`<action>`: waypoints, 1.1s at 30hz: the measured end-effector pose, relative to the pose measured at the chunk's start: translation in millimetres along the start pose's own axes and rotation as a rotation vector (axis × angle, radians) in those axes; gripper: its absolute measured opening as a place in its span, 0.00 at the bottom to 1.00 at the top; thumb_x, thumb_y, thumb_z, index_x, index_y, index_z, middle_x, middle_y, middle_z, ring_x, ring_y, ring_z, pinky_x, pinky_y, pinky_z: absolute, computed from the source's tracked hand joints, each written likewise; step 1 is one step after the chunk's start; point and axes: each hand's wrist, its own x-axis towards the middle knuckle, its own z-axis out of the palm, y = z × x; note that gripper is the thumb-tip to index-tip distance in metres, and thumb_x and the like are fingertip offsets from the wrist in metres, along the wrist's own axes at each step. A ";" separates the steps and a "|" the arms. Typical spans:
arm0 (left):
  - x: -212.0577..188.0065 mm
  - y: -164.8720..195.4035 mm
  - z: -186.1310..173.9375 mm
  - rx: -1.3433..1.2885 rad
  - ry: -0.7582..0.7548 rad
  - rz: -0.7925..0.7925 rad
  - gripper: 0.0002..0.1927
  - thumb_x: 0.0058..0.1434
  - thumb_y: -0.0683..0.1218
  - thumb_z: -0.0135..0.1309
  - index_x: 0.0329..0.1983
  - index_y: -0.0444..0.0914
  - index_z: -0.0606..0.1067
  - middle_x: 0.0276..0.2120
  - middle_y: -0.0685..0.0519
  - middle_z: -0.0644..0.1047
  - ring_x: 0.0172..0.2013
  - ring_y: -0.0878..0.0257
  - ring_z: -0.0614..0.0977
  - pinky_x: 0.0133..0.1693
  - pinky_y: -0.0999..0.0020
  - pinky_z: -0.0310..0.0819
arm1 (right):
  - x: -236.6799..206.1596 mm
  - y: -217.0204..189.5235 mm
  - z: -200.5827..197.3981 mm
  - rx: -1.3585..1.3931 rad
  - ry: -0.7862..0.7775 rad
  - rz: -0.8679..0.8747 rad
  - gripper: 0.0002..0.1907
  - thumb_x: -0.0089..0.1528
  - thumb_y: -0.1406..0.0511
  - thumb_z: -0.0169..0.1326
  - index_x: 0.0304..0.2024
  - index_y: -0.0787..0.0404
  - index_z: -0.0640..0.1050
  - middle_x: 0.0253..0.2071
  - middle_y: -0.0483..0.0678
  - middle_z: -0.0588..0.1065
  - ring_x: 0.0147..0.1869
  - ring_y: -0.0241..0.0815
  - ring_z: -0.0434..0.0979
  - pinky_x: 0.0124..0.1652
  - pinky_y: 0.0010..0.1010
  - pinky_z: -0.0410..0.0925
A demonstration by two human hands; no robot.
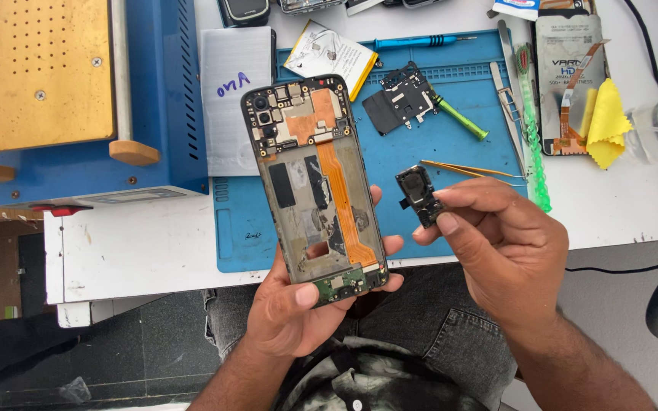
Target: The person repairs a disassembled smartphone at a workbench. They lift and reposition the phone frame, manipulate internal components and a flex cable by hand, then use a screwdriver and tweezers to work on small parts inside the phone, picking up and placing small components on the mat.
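Observation:
My left hand (298,304) grips an opened smartphone (314,179) by its lower end, back cover off, with an orange flex cable running down its frame and a green board at the bottom. My right hand (496,243) pinches a small black speaker module (419,196) between thumb and fingers, just to the right of the phone and apart from it. Both are held over the front edge of a blue work mat (451,144).
On the mat lie a black shield piece (399,99), a green-handled tool (460,118), brass tweezers (470,169), a white battery (330,55) and a blue screwdriver (413,41). A blue machine with a gold plate (78,99) stands left. A screen panel and yellow cloth (607,122) lie right.

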 end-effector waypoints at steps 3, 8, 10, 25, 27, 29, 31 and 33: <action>-3.8 3.2 3.3 -0.002 -0.010 -0.011 0.54 0.62 0.45 0.61 0.83 0.45 0.40 0.80 0.35 0.47 0.72 0.36 0.64 0.66 0.33 0.68 | -1.7 1.4 -2.7 0.009 0.019 -0.002 0.10 0.70 0.77 0.54 0.54 0.72 0.76 0.51 0.56 0.76 0.49 0.45 0.85 0.49 0.34 0.82; -6.7 2.6 5.6 -0.023 -0.012 -0.030 0.52 0.63 0.44 0.60 0.83 0.44 0.41 0.80 0.35 0.48 0.72 0.35 0.64 0.66 0.33 0.68 | -1.9 4.1 -5.2 -0.010 0.031 -0.053 0.10 0.71 0.77 0.54 0.54 0.71 0.76 0.50 0.55 0.76 0.49 0.40 0.83 0.51 0.35 0.83; -6.5 1.7 5.2 -0.033 -0.016 -0.030 0.52 0.63 0.44 0.60 0.83 0.45 0.42 0.80 0.35 0.48 0.72 0.34 0.64 0.66 0.33 0.68 | -0.3 5.8 -6.1 -0.062 0.035 -0.052 0.09 0.71 0.77 0.53 0.54 0.71 0.76 0.51 0.55 0.76 0.50 0.40 0.83 0.51 0.35 0.83; -7.7 4.4 7.5 -0.045 -0.014 -0.044 0.54 0.62 0.45 0.62 0.83 0.43 0.41 0.80 0.34 0.48 0.72 0.34 0.64 0.65 0.32 0.68 | 7.2 19.9 -1.9 -0.403 -0.005 -0.026 0.07 0.68 0.74 0.56 0.49 0.68 0.79 0.48 0.51 0.77 0.47 0.38 0.84 0.44 0.26 0.79; -7.8 4.1 7.6 -0.058 -0.015 -0.041 0.54 0.62 0.45 0.62 0.83 0.43 0.41 0.80 0.34 0.48 0.72 0.35 0.65 0.65 0.32 0.68 | 10.1 20.4 -1.0 -0.531 -0.036 -0.009 0.06 0.67 0.72 0.58 0.46 0.65 0.81 0.45 0.50 0.79 0.44 0.36 0.84 0.41 0.24 0.78; -8.3 3.5 7.7 -0.058 -0.015 -0.041 0.54 0.62 0.46 0.62 0.83 0.43 0.41 0.80 0.34 0.48 0.71 0.35 0.65 0.65 0.32 0.68 | 10.6 20.4 0.7 -0.613 -0.049 -0.024 0.07 0.66 0.72 0.59 0.46 0.64 0.81 0.44 0.49 0.79 0.42 0.34 0.83 0.40 0.24 0.77; -9.6 2.8 8.1 -0.061 -0.011 -0.041 0.54 0.63 0.46 0.61 0.83 0.43 0.41 0.80 0.34 0.48 0.71 0.35 0.65 0.65 0.32 0.69 | 10.7 20.5 2.2 -0.660 -0.064 -0.028 0.07 0.65 0.71 0.60 0.46 0.63 0.82 0.42 0.48 0.79 0.40 0.33 0.83 0.38 0.23 0.76; -9.2 2.5 7.8 -0.060 -0.015 -0.039 0.53 0.63 0.46 0.61 0.83 0.42 0.41 0.80 0.34 0.48 0.71 0.35 0.66 0.65 0.32 0.69 | 11.2 20.7 2.9 -0.673 -0.077 -0.033 0.07 0.65 0.71 0.60 0.46 0.63 0.81 0.41 0.47 0.79 0.40 0.33 0.83 0.38 0.23 0.75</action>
